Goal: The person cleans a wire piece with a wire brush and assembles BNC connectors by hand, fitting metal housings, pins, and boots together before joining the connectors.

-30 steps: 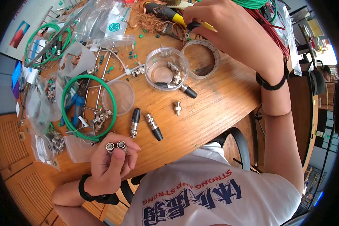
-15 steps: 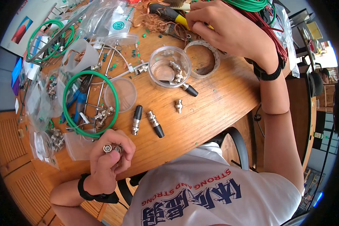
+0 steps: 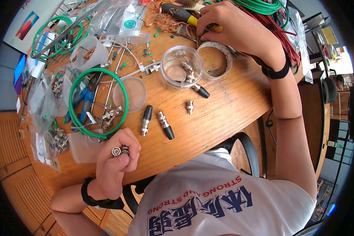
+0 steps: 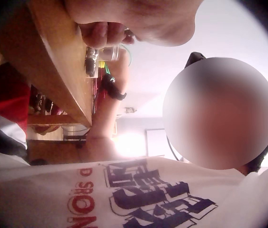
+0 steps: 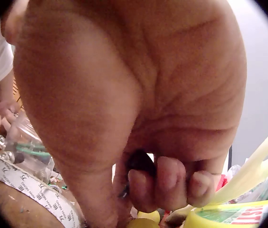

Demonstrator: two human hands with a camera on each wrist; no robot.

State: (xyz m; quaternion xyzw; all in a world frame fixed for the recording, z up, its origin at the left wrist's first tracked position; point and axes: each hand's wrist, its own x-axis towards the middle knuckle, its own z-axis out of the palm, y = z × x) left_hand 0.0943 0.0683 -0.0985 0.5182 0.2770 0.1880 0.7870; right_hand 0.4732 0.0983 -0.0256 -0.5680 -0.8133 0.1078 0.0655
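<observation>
My left hand (image 3: pixel 118 157) holds two metal BNC connectors (image 3: pixel 116 152) side by side in the head view, thumb over them, their round ends facing up. At the table's far side, my right hand (image 3: pixel 240 31) curls its fingers round a thing with a black rounded end (image 5: pixel 141 162); I cannot tell its kind. It is over the yellow-and-black tool handle (image 3: pixel 190 19) and close to the tape ring (image 3: pixel 229 59). Two BNC plugs with black boots, one a black-booted plug (image 3: pixel 166 125), lie between the hands, with a small metal connector (image 3: pixel 190 107) to their right.
A clear plastic jar (image 3: pixel 163 65) with connectors in it stands beside the tape ring. A green cable loop (image 3: pixel 126 104) lies over a wire rack and blue-handled pliers. Plastic bags (image 3: pixel 43 98) crowd the left; copper strands (image 3: pixel 161 21) and red cables (image 3: pixel 259 19) lie at the back.
The left fingers have curled further over the two connectors. The right hand has turned slightly; the black end seen under its fingers is now hidden in the head view. The view has shifted a little.
</observation>
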